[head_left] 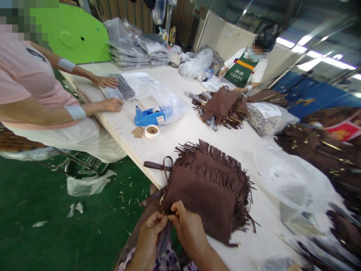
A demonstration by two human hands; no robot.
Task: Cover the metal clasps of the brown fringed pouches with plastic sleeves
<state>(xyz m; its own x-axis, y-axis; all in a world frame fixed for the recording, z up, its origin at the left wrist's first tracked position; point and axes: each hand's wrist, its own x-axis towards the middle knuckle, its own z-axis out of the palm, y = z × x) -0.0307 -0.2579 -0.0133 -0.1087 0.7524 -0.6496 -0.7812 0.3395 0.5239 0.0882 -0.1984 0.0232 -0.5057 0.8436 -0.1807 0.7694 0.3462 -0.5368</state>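
A brown fringed bag (201,192) lies flat at the near edge of the table, its fringe spread toward the far and right sides. A wrist strap (155,165) and a loop stick out from its left end. Just below the bag's near left edge, my left hand (153,229) and my right hand (186,222) meet fingertip to fingertip. Both are closed in a pinch over something small that the fingers hide. A thin greyish strip hangs between them, and I cannot tell whether it is what they hold.
On the white table (175,139) are a blue tape dispenser (149,116), a tape roll (152,131), cardboard tags (137,132) and more fringed bags (222,105). Clear plastic (293,180) lies right. A co-worker's hands (108,92) press a grey packet; another person (245,67) works behind.
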